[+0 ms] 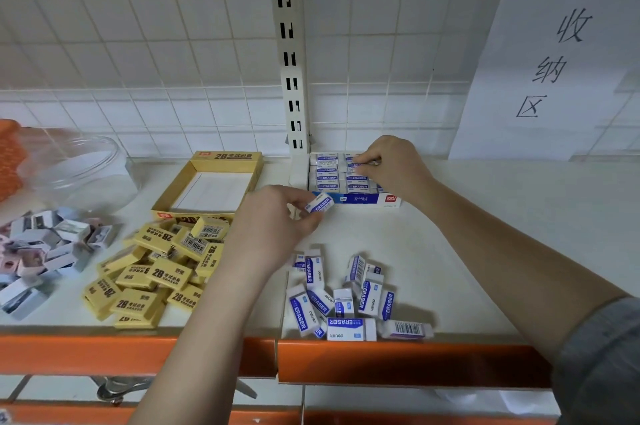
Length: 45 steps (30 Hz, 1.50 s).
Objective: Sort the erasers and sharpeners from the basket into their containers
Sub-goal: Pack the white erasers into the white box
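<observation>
Hands are both busy over a white shelf with an orange front edge. The left hand pinches a single white-and-blue eraser between thumb and fingertips, holding it in the air just in front of the near wall of the blue-and-white eraser box. The right hand reaches into the far right part of that box, its curled fingers gripping another white eraser at the top of the rows already packed there; the packed erasers lie flat in neat stacks with their labels facing up.

Near the shelf's front edge, between the two forearms, lies a loose heap of white erasers, some flat, some on edge, a few touching the front lip. To the left of it sits a pile of yellow 2B erasers, jumbled and overlapping. Just beyond that pile stands an open yellow box, showing only its white bottom. At the far left edge a heap of small sharpeners in pale blue, pink and white spreads across the shelf, and behind it a clear plastic jar lies on its side. A paper sign with handwritten characters hangs on the tiled wall at right.
</observation>
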Each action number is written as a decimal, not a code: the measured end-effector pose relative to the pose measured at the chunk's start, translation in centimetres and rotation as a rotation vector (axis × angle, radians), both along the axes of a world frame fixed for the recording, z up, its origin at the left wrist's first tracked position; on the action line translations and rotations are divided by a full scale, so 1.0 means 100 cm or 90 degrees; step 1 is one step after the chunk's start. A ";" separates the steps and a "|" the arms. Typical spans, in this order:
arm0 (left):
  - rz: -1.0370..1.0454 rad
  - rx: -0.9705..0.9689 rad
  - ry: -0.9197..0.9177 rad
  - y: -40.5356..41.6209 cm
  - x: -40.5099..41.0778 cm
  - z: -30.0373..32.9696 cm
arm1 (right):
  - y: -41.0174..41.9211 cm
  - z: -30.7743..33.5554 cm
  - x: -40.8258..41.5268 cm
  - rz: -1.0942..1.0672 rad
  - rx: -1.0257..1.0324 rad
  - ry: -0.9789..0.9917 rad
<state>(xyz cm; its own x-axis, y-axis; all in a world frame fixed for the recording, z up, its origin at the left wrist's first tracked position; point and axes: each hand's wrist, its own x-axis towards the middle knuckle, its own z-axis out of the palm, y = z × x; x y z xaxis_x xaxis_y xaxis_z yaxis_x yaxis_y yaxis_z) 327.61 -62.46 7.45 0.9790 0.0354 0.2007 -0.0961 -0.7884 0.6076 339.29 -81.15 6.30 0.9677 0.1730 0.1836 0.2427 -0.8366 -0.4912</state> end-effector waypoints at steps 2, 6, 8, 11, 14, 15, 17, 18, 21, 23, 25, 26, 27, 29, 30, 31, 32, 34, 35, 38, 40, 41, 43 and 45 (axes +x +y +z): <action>0.002 -0.001 -0.015 0.003 0.006 0.004 | 0.001 -0.002 -0.001 -0.008 0.009 -0.011; -0.018 0.017 -0.028 0.003 0.020 0.011 | -0.001 -0.003 -0.006 -0.029 0.053 -0.044; -0.035 0.035 -0.032 0.003 0.029 0.015 | -0.003 -0.002 -0.011 -0.029 0.045 -0.062; -0.047 0.058 -0.035 0.003 0.046 0.022 | -0.010 0.001 -0.021 -0.042 0.040 -0.074; -0.065 0.093 -0.020 -0.001 0.065 0.027 | -0.019 0.006 -0.036 -0.052 0.031 -0.061; -0.070 0.103 -0.014 -0.003 0.072 0.027 | -0.022 0.007 -0.042 -0.053 0.034 -0.052; -0.078 0.125 -0.003 -0.007 0.084 0.025 | -0.027 0.011 -0.056 -0.058 0.043 -0.036; -0.082 0.136 0.003 -0.009 0.089 0.023 | -0.029 0.012 -0.064 -0.061 0.046 -0.032; -0.084 0.151 0.020 -0.011 0.102 0.018 | -0.033 0.012 -0.088 -0.068 0.049 -0.017; -0.070 0.154 0.030 -0.011 0.107 0.017 | -0.035 0.008 -0.103 -0.079 0.066 -0.009; -0.056 0.153 0.034 -0.010 0.110 0.014 | -0.037 0.003 -0.116 -0.091 0.093 0.003; -0.053 0.150 0.033 -0.010 0.110 0.013 | -0.037 -0.001 -0.122 -0.097 0.105 0.011; -0.051 0.146 0.032 -0.010 0.110 0.012 | -0.036 -0.004 -0.127 -0.101 0.118 0.019; -0.053 0.132 0.034 -0.011 0.111 0.009 | -0.036 -0.009 -0.135 -0.099 0.147 0.036; -0.053 0.125 0.035 -0.011 0.111 0.008 | -0.035 -0.011 -0.138 -0.095 0.159 0.046; -0.051 0.119 0.035 -0.011 0.112 0.008 | -0.034 -0.012 -0.141 -0.090 0.168 0.057; -0.049 0.119 0.032 -0.011 0.112 0.008 | -0.033 -0.012 -0.144 -0.084 0.177 0.067; -0.048 0.130 0.025 -0.010 0.111 0.007 | -0.031 -0.010 -0.148 -0.058 0.183 0.085; -0.050 0.133 0.024 -0.010 0.111 0.007 | -0.031 -0.007 -0.150 -0.037 0.181 0.095; -0.055 0.126 0.019 -0.009 0.105 0.007 | -0.030 0.000 -0.154 0.043 0.171 0.139; -0.071 0.113 -0.007 -0.007 0.098 0.007 | -0.030 0.005 -0.156 0.099 0.150 0.174; -0.080 0.105 -0.020 -0.006 0.094 0.007 | -0.030 0.006 -0.157 0.129 0.126 0.187; -0.094 0.095 -0.033 -0.005 0.081 0.007 | -0.028 0.007 -0.158 0.174 0.081 0.198; -0.105 0.084 -0.034 -0.003 0.069 0.007 | -0.028 0.007 -0.158 0.196 0.068 0.201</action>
